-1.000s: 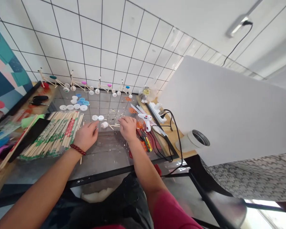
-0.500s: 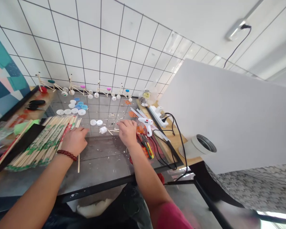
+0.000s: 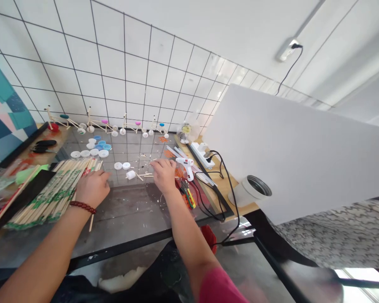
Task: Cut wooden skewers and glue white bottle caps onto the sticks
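Note:
My left hand, with a dark red bead bracelet, lies closed at the right side of a bundle of wooden chopsticks in green-printed wrapping. A single chopstick runs beneath its palm, sticking out below; the fingers' undersides are hidden. My right hand is over the dark glass tabletop, fingers bent and drawn together; anything in the fingertips is too small to name. Just left of it are short stick pieces, a white cylinder and two white bottle caps.
A white glue gun and yellow-green cutting tools lie right of my right hand. Beyond are a power strip and black cables. Stick models with coloured caps line the wall; white and blue caps lie in front.
The whole view has shifted slightly. The single chopstick under my left hand has tilted, its near end swinging left. My right hand stays near the short stick pieces.

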Demonstrator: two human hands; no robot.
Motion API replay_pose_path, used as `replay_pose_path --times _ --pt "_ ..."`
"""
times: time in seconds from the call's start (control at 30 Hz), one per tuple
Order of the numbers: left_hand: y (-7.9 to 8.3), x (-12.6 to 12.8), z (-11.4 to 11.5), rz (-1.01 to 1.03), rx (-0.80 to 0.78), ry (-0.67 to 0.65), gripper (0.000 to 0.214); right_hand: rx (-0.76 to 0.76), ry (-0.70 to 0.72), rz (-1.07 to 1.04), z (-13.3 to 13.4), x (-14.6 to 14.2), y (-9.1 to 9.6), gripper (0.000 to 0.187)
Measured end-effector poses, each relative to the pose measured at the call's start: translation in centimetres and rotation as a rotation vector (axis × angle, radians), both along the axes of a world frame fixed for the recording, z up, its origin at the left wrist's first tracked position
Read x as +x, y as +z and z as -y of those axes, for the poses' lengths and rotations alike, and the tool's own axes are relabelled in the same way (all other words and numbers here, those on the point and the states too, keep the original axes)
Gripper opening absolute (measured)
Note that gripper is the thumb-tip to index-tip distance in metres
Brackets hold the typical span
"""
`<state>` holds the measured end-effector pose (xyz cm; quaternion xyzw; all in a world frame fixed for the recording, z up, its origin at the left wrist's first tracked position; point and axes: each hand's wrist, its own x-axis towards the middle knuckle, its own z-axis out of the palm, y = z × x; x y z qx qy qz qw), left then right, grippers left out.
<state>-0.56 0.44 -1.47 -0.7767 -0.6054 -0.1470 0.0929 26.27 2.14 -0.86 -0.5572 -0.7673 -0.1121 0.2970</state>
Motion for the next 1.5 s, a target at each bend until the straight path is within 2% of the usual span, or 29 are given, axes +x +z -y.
replay_pose_path --times 0.1,0.27,0.33,0.4,0.53,0.63,0.77,0.83,0.93,1.03,1.1,1.2,1.33,1.4,1.5 --pt "0.0 0.6 0.4 0.055 0.097 -0.038 0.038 0.084 -0.09 -0.065 0.5 1.2 0.8 0.03" --pt "-0.2 0.8 0.5 0.073 0.164 -0.084 0.039 0.484 -0.426 -0.452 1.7 4.7 2.4 0.047" --pt "-0.3 0.5 0.3 0.097 0.188 -0.094 0.039 0.568 -0.506 -0.581 1.6 6.3 2.8 0.057" --pt "-0.4 0.2 0.1 0.125 0.212 -0.081 0.039 0.539 -0.524 -0.654 1.0 7.9 2.8 0.064" --pt "-0.7 0.0 0.0 0.139 0.214 -0.079 0.038 0.325 -0.536 -0.648 0.0 9.9 1.4 0.078" --pt "-0.7 0.3 0.1 0.118 0.211 -0.085 0.037 0.206 -0.544 -0.596 -0.3 10.1 0.1 0.091" --pt "-0.3 0.6 0.3 0.129 0.233 -0.075 0.036 0.182 -0.553 -0.55 -0.4 9.7 -0.6 0.099" --pt "-0.1 0.8 0.4 0.14 0.236 -0.079 0.037 0.216 -0.58 -0.556 -0.4 9.6 -0.6 0.097" --pt "0.0 1.1 0.6 0.17 0.226 -0.077 0.038 0.346 -0.601 -0.56 -0.2 9.8 -0.4 0.086" --pt "-0.2 1.4 0.8 0.195 0.209 -0.069 0.039 0.436 -0.514 -0.492 0.1 9.4 -0.1 0.065" --pt "-0.2 1.5 0.9 0.196 0.206 -0.068 0.039 0.356 -0.341 -0.389 0.3 8.5 0.1 0.046" --pt "-0.1 1.7 1.0 0.202 0.194 -0.075 0.038 0.129 -0.065 -0.199 0.4 6.3 0.1 0.028" --pt "0.2 1.7 1.0 0.192 0.181 -0.111 0.038 -0.073 0.128 0.021 0.6 3.9 -0.1 0.017" --pt "0.2 1.8 1.0 0.2 0.193 -0.121 0.038 -0.053 0.111 0.026 0.5 4.0 -0.2 0.017" --pt "-0.1 1.7 0.8 0.217 0.214 -0.117 0.037 0.091 -0.103 -0.117 0.3 5.3 -0.1 0.025"
